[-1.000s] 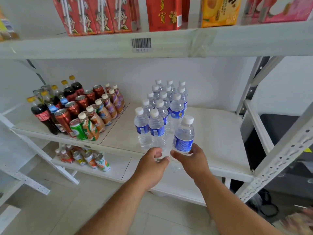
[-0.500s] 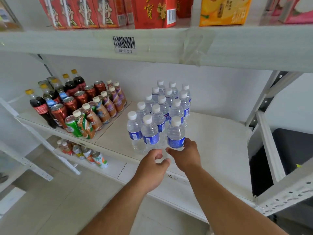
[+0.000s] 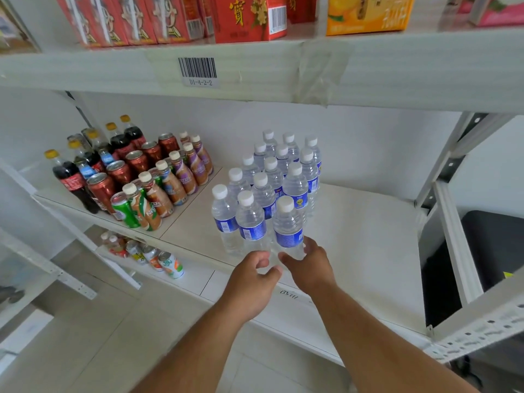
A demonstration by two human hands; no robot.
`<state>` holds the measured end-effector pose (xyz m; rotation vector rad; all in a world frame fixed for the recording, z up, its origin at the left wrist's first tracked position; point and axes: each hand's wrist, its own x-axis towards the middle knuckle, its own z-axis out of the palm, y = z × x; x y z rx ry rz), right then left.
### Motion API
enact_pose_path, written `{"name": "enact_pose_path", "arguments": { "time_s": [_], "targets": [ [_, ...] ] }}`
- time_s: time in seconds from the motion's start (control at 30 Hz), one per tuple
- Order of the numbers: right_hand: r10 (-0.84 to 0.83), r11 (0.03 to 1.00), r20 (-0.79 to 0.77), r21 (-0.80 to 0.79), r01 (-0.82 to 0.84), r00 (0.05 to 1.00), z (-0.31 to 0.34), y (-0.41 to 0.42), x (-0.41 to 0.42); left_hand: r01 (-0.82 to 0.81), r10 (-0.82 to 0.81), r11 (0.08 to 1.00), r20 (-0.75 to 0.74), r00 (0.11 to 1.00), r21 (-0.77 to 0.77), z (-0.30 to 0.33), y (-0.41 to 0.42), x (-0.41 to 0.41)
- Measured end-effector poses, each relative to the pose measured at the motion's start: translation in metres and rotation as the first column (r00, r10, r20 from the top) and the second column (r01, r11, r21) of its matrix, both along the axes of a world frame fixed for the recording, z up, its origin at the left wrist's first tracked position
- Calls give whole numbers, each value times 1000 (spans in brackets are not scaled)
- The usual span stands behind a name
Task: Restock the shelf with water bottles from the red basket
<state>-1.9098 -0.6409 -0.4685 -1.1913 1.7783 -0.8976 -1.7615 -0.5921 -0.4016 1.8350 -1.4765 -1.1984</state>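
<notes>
Several clear water bottles [image 3: 272, 177] with white caps and blue labels stand in rows on the white middle shelf [image 3: 368, 251]. At the right end of the front row stands one water bottle [image 3: 287, 225], and my right hand [image 3: 309, 265] grips its lower part, thumb on the left side and fingers behind. My left hand [image 3: 252, 279] hovers just left of that bottle's base with its fingers loosely curled, holding nothing. The red basket is out of view.
Cola bottles, cans and coffee bottles [image 3: 136, 177] fill the shelf's left part. The upper shelf carries red and orange drink cartons [image 3: 246, 15] and a barcode label [image 3: 197, 70]. More cans [image 3: 158, 259] sit on the lower shelf. A metal upright [image 3: 442, 171] bounds the right side.
My right hand has carried the bottle forward and down onto the shelf, at the right end of the front row. The left hand stayed close beside it.
</notes>
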Motion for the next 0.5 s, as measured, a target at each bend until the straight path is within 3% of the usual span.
{"name": "enact_pose_path", "arguments": {
  "time_s": [0.5],
  "targets": [
    [-49, 999, 81, 18, 47, 996, -7, -22, 11, -20, 21, 1000, -6, 1000, 8, 8, -3, -3]
  ]
}}
